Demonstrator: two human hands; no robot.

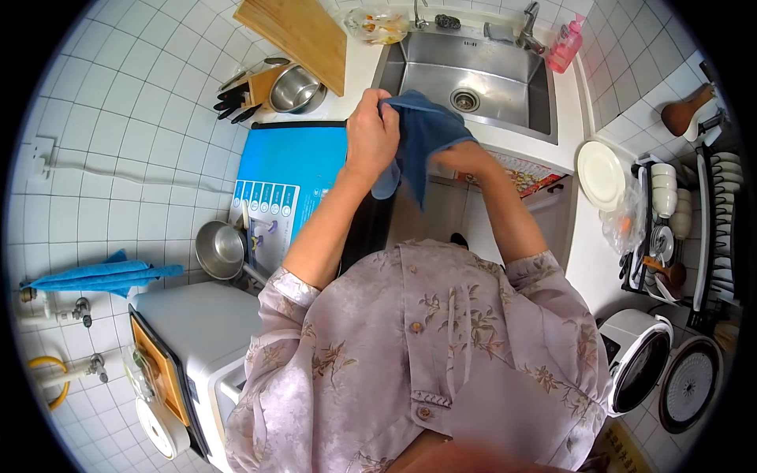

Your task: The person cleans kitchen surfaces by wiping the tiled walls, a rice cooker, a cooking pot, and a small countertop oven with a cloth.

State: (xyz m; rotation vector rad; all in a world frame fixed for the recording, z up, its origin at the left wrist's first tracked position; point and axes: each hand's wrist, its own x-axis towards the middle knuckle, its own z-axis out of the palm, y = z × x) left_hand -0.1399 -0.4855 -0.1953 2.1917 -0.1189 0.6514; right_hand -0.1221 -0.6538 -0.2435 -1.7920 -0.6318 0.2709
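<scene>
A dark blue cloth (422, 130) hangs in folds between my two hands, in front of the near edge of the steel sink (473, 79). My left hand (372, 135) is closed around the cloth's upper left part, with the fingers curled. My right hand (467, 158) reaches behind the cloth's lower right side; its fingers are hidden by the fabric. Below my left forearm lies a bright blue panel with printed labels (296, 162) on the counter.
A wooden board (296, 39), a metal bowl (295, 88) and knives stand at the back left. A pink bottle (564, 47) is beside the tap (530, 31). Right are a white plate (601, 175), a dish rack and a rice cooker (639, 355). A pot (221, 250) sits left.
</scene>
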